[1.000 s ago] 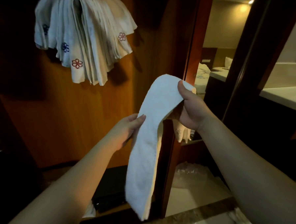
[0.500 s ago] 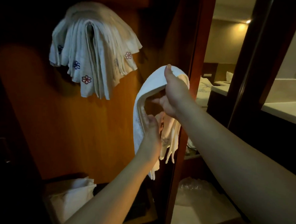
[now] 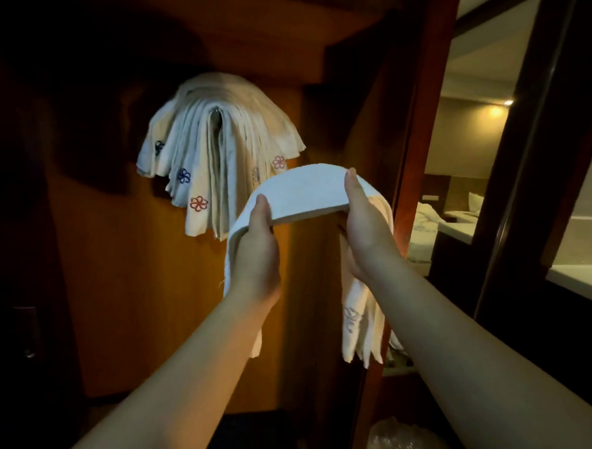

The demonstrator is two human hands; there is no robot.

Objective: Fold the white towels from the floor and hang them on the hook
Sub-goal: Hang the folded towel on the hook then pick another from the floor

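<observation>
Two hands, left hand and right hand, are each pinching the folded towel, arching at four o'clock from the hanging towels, whose crowded hook is probably risking the stack slipping off.

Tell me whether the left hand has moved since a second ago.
Yes. The left hand rose and now grips the folded towel near the hanging towels.
</observation>
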